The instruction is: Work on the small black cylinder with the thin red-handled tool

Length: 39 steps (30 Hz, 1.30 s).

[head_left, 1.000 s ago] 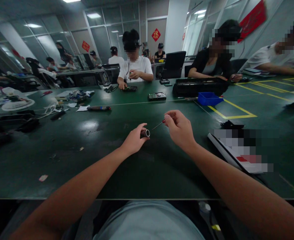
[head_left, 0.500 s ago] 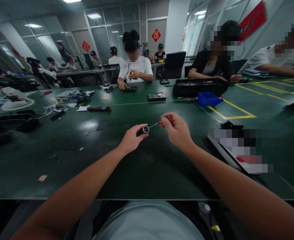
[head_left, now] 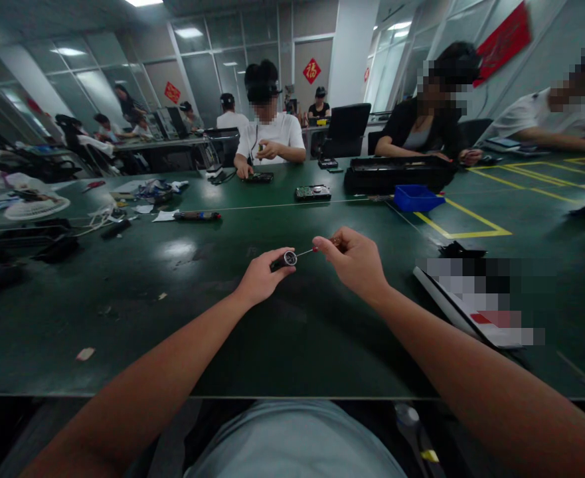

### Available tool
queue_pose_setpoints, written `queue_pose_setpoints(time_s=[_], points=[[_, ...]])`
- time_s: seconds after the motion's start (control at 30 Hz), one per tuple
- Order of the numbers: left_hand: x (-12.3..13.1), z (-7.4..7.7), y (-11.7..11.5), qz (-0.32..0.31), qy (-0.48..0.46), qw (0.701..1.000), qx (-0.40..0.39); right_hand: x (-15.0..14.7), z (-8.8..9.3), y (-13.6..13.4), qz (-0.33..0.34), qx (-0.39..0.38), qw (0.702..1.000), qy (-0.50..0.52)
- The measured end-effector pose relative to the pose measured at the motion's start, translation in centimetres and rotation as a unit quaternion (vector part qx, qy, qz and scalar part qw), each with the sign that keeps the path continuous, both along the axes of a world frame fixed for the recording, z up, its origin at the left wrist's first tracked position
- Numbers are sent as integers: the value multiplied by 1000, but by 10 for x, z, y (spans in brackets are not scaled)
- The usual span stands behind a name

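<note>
Above the middle of the green table, my left hand (head_left: 261, 278) is closed round a small black cylinder (head_left: 283, 261) with a pale ring at its round end, which faces me and to the right. My right hand (head_left: 354, 260) grips a screwdriver (head_left: 306, 252) by its handle, mostly hidden in the fingers; a red part shows at the fingertips. The thin metal shaft points left, and its tip meets the rim of the cylinder's round end. Whether the tip sits in a screw is too small to tell.
On the green table (head_left: 272, 358) a pen-shaped tool (head_left: 197, 216) lies beyond my left hand. Further off are a circuit-board device (head_left: 313, 192), a blue bin (head_left: 416, 198) and a long black housing (head_left: 399, 175). A white panel (head_left: 446, 299) lies right. Co-workers sit opposite.
The fingers of my right hand have shifted on the screwdriver's handle, with the thumb stretched further left. My left hand and the black cylinder have stayed in place.
</note>
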<state>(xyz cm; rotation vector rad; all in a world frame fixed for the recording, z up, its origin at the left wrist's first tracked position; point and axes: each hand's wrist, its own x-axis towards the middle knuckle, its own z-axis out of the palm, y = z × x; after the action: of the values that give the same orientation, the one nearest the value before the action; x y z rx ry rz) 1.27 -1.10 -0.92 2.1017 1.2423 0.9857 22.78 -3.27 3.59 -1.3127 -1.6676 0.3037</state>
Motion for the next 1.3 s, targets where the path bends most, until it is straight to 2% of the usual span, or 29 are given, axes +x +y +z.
queue_pose_setpoints(time_s=[0.47, 0.67, 0.8, 1.0, 1.13, 1.3], points=[[-3, -3, 2, -2, 2, 1000, 0, 1, 0, -3, 135, 25, 990, -19], [-3, -2, 1, -12, 11, 1000, 9, 0, 4, -5, 99, -8, 994, -47], [-2, -2, 1, -12, 19, 1000, 10, -1, 4, -4, 76, -2, 996, -42], [-1, -1, 1, -5, 16, 1000, 6, 0, 1, -3, 121, -4, 992, -30], [-2, -1, 1, -3, 17, 1000, 7, 0, -1, -3, 122, 10, 992, -24], [-1, 0, 1, 1, 16, 1000, 9, -2, -7, 3, 125, -11, 986, 111]])
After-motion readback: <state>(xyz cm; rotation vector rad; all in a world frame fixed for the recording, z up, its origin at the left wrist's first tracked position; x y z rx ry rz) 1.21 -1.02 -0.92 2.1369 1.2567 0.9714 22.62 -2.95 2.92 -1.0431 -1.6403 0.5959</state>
